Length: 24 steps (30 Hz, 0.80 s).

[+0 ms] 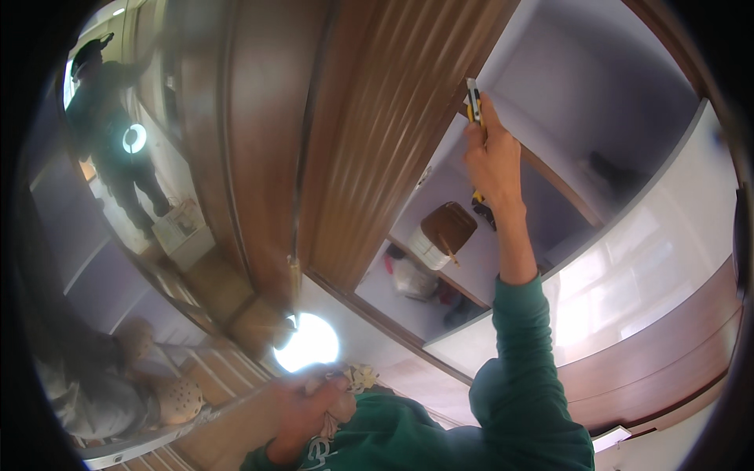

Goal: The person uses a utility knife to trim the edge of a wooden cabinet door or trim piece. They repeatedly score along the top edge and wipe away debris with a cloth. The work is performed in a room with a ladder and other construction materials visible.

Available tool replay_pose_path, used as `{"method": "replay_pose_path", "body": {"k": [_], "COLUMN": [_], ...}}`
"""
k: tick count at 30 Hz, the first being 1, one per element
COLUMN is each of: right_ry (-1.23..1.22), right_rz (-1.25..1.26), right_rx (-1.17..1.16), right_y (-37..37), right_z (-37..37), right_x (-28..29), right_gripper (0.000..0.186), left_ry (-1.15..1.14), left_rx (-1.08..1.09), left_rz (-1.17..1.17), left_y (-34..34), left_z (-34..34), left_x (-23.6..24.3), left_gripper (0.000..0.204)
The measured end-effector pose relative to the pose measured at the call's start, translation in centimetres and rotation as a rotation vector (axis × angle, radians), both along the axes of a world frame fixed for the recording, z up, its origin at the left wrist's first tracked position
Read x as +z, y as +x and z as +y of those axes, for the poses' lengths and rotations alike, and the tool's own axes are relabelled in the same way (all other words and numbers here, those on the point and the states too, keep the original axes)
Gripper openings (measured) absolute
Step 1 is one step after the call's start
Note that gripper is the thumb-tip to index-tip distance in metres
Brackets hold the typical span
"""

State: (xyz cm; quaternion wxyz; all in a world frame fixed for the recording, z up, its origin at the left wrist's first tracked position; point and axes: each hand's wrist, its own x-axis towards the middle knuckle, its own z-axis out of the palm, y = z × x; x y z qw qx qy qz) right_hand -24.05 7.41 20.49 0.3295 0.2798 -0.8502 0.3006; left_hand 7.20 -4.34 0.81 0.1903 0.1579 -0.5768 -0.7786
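Note:
My right hand point(496, 157) reaches up, wrapped round a yellow-and-black utility knife point(474, 106). The knife's tip is at the edge of a ribbed brown wood panel point(385, 118), beside an open cabinet with pale inner walls. Low in front of my green top, my left hand point(318, 400) is closed on a crumpled pale-yellow bundle point(361, 378), perhaps cloth; blur hides its kind. A bright round light point(306, 343) glares just above that hand.
On the cabinet shelves are a white tub with a brown top point(444, 234), a yellow-and-black tool point(481, 206) and a clear plastic bag point(415, 279). At lower left, beige perforated clogs point(179, 400) rest by a ladder point(220, 369). A dark-clothed person point(118, 118) stands upper left, near a box point(182, 235).

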Motion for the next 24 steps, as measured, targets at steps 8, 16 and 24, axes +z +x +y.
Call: {"method": "replay_pose_path", "body": {"k": [8,16,24], "right_ry": [0.043,0.217,0.272], "right_rz": [0.000,0.026,0.022], "right_rx": [-0.018,-0.124,-0.090], "right_y": [-1.3,-0.8,-1.0], "right_z": [0.2,0.5,1.4], "right_x": [2.4,2.0,-1.1], "right_gripper": [0.047,0.049,0.050], "left_ry": [0.082,-0.019,-0.014], "left_rx": [-0.023,-0.044,-0.050], "left_rz": [0.020,0.058,0.083], "left_y": [-0.5,-0.8,-0.9], "left_z": [0.1,-0.5,-0.4], "left_x": [-0.2,-0.7,-1.1], "left_gripper": [0.021,0.020,0.020]}}
